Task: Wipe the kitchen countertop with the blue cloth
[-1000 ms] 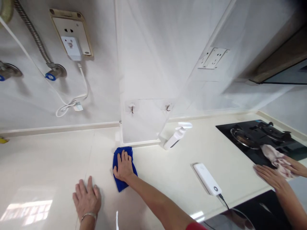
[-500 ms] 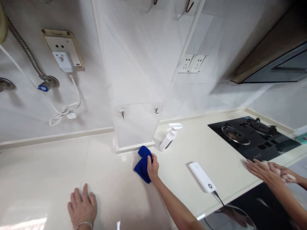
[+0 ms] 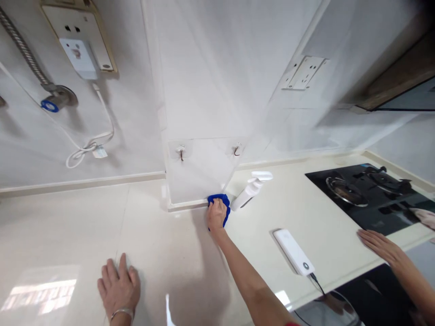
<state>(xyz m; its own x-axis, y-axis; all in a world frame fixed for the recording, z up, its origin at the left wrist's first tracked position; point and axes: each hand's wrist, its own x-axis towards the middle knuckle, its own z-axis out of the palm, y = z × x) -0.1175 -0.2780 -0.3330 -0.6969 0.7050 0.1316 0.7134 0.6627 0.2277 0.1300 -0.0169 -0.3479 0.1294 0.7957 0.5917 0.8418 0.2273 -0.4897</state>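
My right hand (image 3: pixel 216 214) presses a blue cloth (image 3: pixel 222 198) against the right front corner of the wall pillar's base, where it meets the countertop (image 3: pixel 163 244). The fingers are bunched over the cloth, which shows around them. My left hand (image 3: pixel 119 287), with a bracelet at the wrist, lies flat on the countertop to the left, fingers spread and nothing in it. Just right of the cloth stands a white spray bottle (image 3: pixel 249 192), its trigger head toward the upper right.
A white power bank (image 3: pixel 292 251) with a black cable lies on the right counter. Beyond it is a black gas stove (image 3: pixel 370 194); another person's hand (image 3: pixel 379 242) rests near its front edge. Hooks (image 3: pixel 181 154) are on the pillar, and a plugged-in adapter (image 3: pixel 79 58) is on the left wall.
My right hand has moved the cloth right and up to the pillar's corner and bunched it. My left hand stays flat. The other person's hands have separated, one now over the stove.
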